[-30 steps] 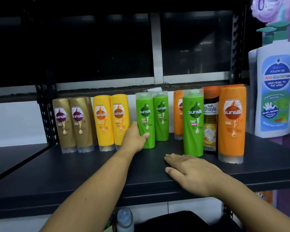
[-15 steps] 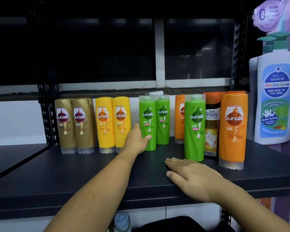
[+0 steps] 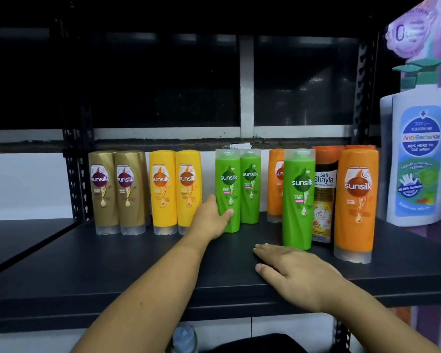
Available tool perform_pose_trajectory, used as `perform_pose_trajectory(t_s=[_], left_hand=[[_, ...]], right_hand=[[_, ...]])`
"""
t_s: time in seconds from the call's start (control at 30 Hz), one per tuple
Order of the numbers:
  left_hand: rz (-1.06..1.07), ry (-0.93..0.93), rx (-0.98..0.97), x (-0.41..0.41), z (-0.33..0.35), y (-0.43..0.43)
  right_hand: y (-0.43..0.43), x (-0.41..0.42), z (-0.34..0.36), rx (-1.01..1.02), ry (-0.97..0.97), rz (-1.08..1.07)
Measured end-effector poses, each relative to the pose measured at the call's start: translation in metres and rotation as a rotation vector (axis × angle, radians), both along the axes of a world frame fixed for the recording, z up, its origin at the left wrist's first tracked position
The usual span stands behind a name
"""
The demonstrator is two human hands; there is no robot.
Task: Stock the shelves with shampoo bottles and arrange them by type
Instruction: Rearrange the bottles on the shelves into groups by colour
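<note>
On the dark shelf (image 3: 112, 271) stand Sunsilk bottles in a row: two gold (image 3: 116, 192), two yellow (image 3: 175, 192), two green (image 3: 250, 184). My left hand (image 3: 211, 220) grips the lower part of the left green bottle (image 3: 228, 184), thumb across its front. Further right a third green bottle (image 3: 298, 200) stands forward, with orange bottles (image 3: 355, 205) and a dark Safi Shayla bottle (image 3: 323, 197) beside it. My right hand (image 3: 293, 271) rests flat on the shelf, fingers straight, just in front of that third green bottle.
A large white pump-bottle display (image 3: 418, 159) stands at the shelf's right end. Black perforated uprights (image 3: 78, 179) frame the shelf on the left. A lower dark shelf (image 3: 15, 240) lies to the left. A bottle top (image 3: 185, 337) shows below the shelf edge.
The view has shifted slightly; both hands keep their places, the left on the green bottle and the right flat on the shelf.
</note>
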State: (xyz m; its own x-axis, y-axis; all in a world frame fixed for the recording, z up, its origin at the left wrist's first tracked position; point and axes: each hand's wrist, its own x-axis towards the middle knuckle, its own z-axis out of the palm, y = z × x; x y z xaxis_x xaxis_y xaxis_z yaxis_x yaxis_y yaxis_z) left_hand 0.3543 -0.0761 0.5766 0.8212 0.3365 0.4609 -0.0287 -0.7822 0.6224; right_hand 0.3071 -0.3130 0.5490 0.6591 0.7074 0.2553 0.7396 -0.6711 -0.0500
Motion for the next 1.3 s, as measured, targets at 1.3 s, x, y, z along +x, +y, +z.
perform_pose_trajectory(t_s=[1.3], left_hand=[[-0.303,0.45,0.542,-0.064,-0.007,0.027]], right_hand=[[0.051,0.055,0.025,0.836,0.332,-0.436]])
